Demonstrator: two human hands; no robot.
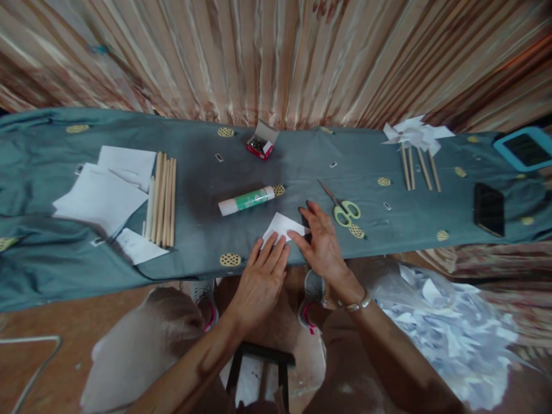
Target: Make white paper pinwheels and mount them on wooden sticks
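Observation:
A small sheet of white paper [282, 225], folded to a triangle, lies near the table's front edge. My left hand [263, 276] rests on its lower left part, fingers stretched out and flat. At the paper's right corner is my right hand [321, 241], its thumb touching the sheet and its fingers apart. Just beyond the paper lies a glue stick [248, 200] with a green label. Scissors [342, 207] with light green handles lie right of my right hand, blades pointing away. Farther back stands an open red box [261, 144] of small metal pieces.
Left on the cloth-covered table [198, 155] are white paper sheets [103, 192] and several wooden sticks [164, 201]. Paper pinwheels [416, 135] on sticks lie at the right, near a black phone [489, 210] and a blue-framed device [526, 149]. A bag of paper scraps [452, 333] sits below.

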